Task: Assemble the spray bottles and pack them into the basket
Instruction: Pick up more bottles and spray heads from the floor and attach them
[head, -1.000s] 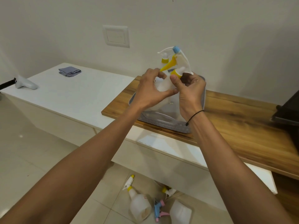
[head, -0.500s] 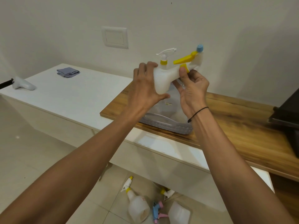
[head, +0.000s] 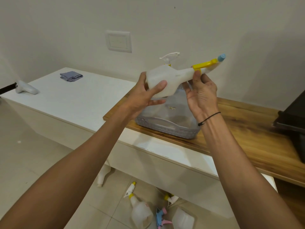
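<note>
I hold a translucent white spray bottle [head: 166,80] tilted on its side above the grey basket [head: 166,128]. My left hand [head: 145,96] grips the bottle's body. My right hand [head: 200,93] pinches the neck just below the spray head [head: 209,63], which has a yellow trigger and a blue nozzle. Behind the held bottle, a second bottle's white spray head [head: 170,57] sticks up from the basket. On the floor below lie an assembled bottle with a yellow collar [head: 140,210], a blue and pink spray head [head: 161,217], a headless bottle [head: 183,219] and a white and yellow spray head [head: 171,198].
The basket stands on a wooden top [head: 247,138] laid over a white counter [head: 74,100]. A folded grey cloth [head: 71,76] and a white object [head: 26,89] lie on the counter at left. A black object [head: 292,119] sits at the right edge. Another white bottle [head: 103,176] lies under the counter.
I raised the bottle from the basket and tipped it onto its side, spray head swinging up to the right. My left hand moved onto the body.
</note>
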